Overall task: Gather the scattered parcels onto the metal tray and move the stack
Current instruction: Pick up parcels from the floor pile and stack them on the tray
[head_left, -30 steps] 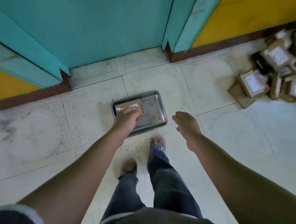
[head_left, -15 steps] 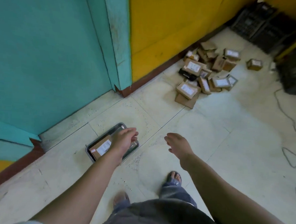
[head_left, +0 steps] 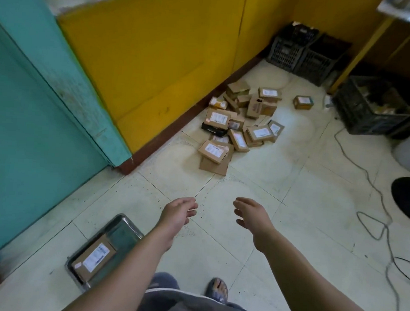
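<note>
A rectangular shiny metal tray (head_left: 121, 233) is sitting on the floor, with one labelled brown cardboard parcel (head_left: 93, 257) lying at its near end. The left hand (head_left: 178, 213) and right hand (head_left: 253, 216) are hovering relaxed and empty. Gathering is probably just beginning; the next move calls for reaching the heap of brown cardboard parcels (head_left: 238, 126) at the floor's far edge.

We see the left hand (head_left: 178, 212) and right hand (head_left: 250, 213) held out over the tiled floor (head_left: 242, 247), fingers relaxed, holding nothing. At lower left the metal tray (head_left: 124, 224) lies on the floor with one labelled parcel (head_left: 94, 257) in it. Ahead, a heap of parcels (head_left: 238, 126) sits by the yellow wall (head_left: 157, 57), black crates (head_left: 299, 53) beyond, a cable (head_left: 373, 188) trailing at right.
</note>
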Demonstrator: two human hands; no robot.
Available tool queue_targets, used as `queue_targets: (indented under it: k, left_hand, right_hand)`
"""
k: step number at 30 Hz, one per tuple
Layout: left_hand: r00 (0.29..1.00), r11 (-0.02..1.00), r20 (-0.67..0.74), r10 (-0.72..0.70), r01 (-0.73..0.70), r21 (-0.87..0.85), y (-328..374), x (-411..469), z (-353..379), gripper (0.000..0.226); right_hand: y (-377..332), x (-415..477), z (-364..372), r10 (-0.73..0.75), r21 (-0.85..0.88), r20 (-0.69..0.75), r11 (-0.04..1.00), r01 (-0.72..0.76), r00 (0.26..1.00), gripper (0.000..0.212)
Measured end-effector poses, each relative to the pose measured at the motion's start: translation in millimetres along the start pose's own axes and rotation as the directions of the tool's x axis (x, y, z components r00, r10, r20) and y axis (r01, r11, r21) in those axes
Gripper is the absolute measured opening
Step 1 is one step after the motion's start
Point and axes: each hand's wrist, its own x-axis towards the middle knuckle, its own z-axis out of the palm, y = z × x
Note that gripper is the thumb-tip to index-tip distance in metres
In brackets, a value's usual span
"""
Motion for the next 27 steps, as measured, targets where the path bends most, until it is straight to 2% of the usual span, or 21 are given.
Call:
queue_targets:
  k: [10, 18, 27]
  left_hand:
    - [0.999, 0.999, -0.022, -0.047, 0.048, 0.025, 62.5, 99.8, 50.6, 0.023]
    - [0.996, 0.996, 0.062, -0.061, 0.057, 0.065, 153.2, 213.5, 66.8, 0.018]
    - [0.991, 0.991, 0.022, -0.13, 0.129, 0.036, 220.6, 309.1, 77.4, 0.02]
  right_hand:
    - [-70.2, 106.7, -31.9, 0.056, 0.053, 0.0, 0.997, -0.056, 0.998, 0.031]
    - [-154.4, 204.1, -38.9, 0.087, 0.036, -0.091, 0.996, -0.084, 0.992, 0.03]
    - [-219.5, 296.3, -31.7, 0.195, 0.004, -0.05, 0.981, -0.195, 0.98, 0.027]
